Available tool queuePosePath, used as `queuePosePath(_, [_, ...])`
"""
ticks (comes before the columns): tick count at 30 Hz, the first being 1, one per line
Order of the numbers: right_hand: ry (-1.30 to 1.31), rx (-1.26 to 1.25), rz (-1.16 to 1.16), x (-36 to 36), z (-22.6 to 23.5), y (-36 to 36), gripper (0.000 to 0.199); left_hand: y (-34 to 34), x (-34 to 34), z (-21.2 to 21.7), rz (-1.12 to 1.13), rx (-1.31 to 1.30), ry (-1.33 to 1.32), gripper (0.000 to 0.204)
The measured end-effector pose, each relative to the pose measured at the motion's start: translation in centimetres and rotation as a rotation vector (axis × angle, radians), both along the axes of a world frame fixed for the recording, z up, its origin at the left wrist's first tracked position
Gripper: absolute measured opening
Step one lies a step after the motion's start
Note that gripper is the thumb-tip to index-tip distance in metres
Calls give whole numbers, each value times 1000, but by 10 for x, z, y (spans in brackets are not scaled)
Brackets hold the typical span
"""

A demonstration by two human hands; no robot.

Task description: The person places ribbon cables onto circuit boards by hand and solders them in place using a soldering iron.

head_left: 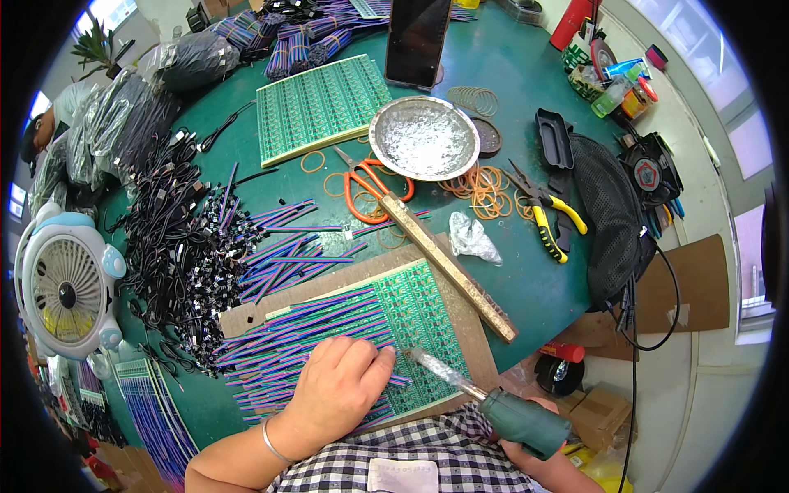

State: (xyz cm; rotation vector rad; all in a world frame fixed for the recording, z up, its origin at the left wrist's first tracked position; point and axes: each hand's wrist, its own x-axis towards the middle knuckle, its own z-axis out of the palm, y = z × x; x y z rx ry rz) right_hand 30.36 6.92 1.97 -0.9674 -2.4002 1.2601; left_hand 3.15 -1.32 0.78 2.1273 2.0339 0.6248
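Note:
My left hand (341,390) rests low over a green panel of small circuit boards (423,329), its fingers curled and pinched on a thin multicoloured ribbon wire at the panel. Many such ribbon wires (308,322) lie in rows across the panel's left part and stick out past its edge. Behind a green soldering iron (526,421), my right hand (522,460) is wrapped round its handle, partly hidden by the body. The iron's tip points left, just beside my left thumb and above the boards. Brown board (481,353) lies beneath the panel.
A gold-brown bar (448,267) lies slanted beyond the panel, by orange scissors (349,197) and a metal bowl (378,152). Pliers (538,209), rubber bands (485,193) and a plastic bag (474,240) sit right. Black cables (164,238) and a fan (67,287) stand left; a phone (417,41) behind.

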Motion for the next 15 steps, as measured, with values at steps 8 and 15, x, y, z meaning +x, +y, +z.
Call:
queuePosePath(8, [-44, -183, -98, 0, 7, -3, 28, -1, 1, 1, 16, -1, -23, 21])
queuePosePath(15, [50, -170, -166, 7, -7, -8, 37, -10, -15, 33, 53, 147, -290, 34])
